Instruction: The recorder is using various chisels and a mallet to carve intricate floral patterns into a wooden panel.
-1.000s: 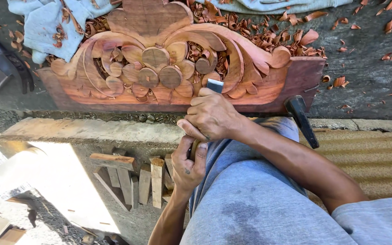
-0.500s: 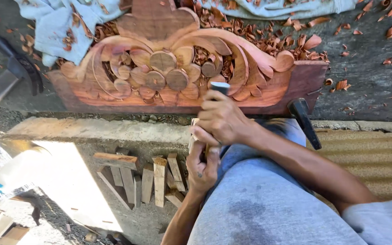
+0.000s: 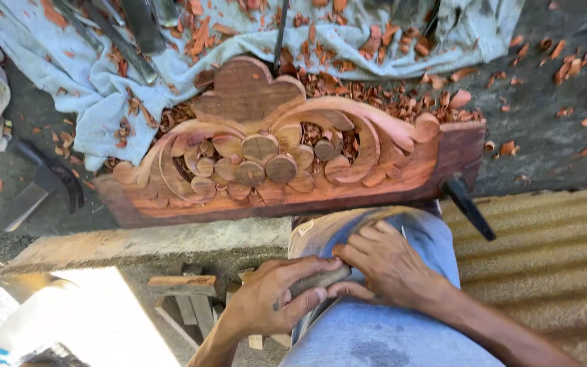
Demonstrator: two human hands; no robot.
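Two hands (image 3: 334, 289) gripping half-hidden chisel handle (image 3: 319, 279)

One carved wood panel (image 3: 287, 156), one pale cloth (image 3: 103, 75), one hammer (image 3: 42, 187), one handled tool (image 3: 321, 278), two hands (image 3: 273, 299) (image 3: 388, 261), and countless wood chips (image 3: 388, 98).

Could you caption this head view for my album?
Both hands, left and right, grip a chisel below a carved wooden panel.

Concrete bench (image 3: 552, 146) w/ carved wood panel (image 3: 287, 153), chip-strewn cloth (image 3: 239, 41), hammer (image 3: 42, 187).
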